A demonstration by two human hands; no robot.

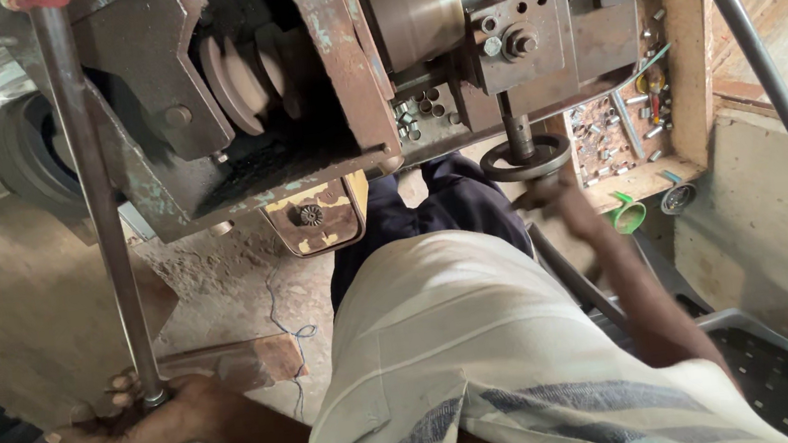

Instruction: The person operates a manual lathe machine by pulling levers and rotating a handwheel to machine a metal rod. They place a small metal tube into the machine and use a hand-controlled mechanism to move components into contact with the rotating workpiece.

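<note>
The left hand [133, 424] is closed around the lower end of a long steel rod [96, 198] that runs up to a rusty machine [335, 68] at the far side. At the right, the right hand [551, 194] grips a small black handwheel [524, 157] under the machine, beside a wooden tray [645, 183] of small metal parts.

The left hand [128, 424] is curled shut low at the left, arm bent; the right hand [556, 197] reaches forward, blurred, arm extended.
</note>
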